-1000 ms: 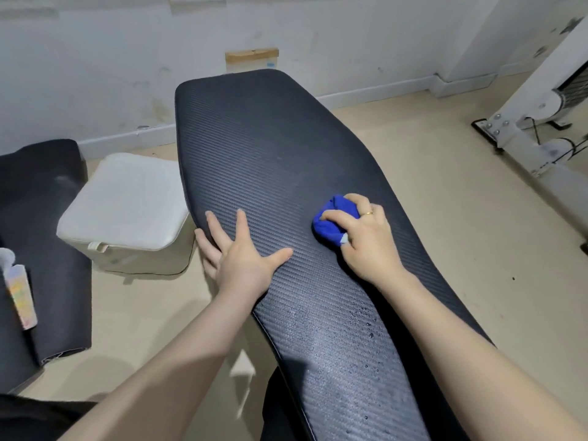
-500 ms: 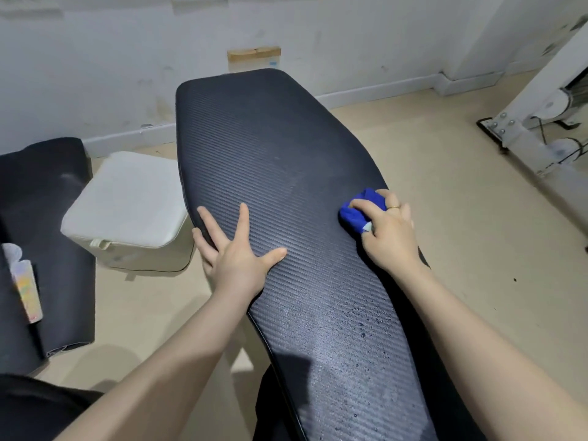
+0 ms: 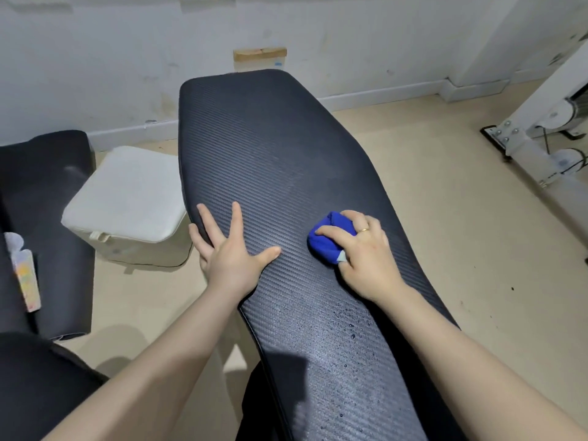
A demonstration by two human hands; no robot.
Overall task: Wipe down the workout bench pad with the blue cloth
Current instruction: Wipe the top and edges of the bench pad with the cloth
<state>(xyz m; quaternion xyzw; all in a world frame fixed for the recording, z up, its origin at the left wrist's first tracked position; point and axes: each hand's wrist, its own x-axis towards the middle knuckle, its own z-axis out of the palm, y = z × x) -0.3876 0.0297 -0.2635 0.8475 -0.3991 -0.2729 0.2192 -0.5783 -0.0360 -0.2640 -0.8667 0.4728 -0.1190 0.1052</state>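
- Centrally, the bench pad (image 3: 270,173) — a long, dark, ribbed cushion — runs from the near edge of the view toward the white wall (image 3: 95,58), widest at its far end.
- Left hand (image 3: 229,253): fingers straight and spread, palm flat on the pad's left edge, holding nothing; the outer fingers overhang the rim.
- Right hand (image 3: 366,253): fingers curled over the blue cloth (image 3: 327,238), gripping it in a bunched wad and pressing it onto the pad; a thin ring shows on one finger.
- Blue cloth: lies on the pad's right half, about midway along its length, level with the left hand and well apart from it.
- Water droplets (image 3: 350,326): scattered on the pad nearer the viewer, just behind the right wrist.
- White cushioned box (image 3: 127,192): stands on the beige floor (image 3: 461,233) just beside the pad's left edge.
- Dark mat (image 3: 44,202): lies at far left, with a pale, colourfully printed packet (image 3: 27,276) resting on it — its label is too blurred to read.
- White machine frame (image 3: 541,132): occupies the right edge, with bolts, pulleys and a cable visible.
- Wooden block (image 3: 259,55): sits against the wall behind the pad's far end.
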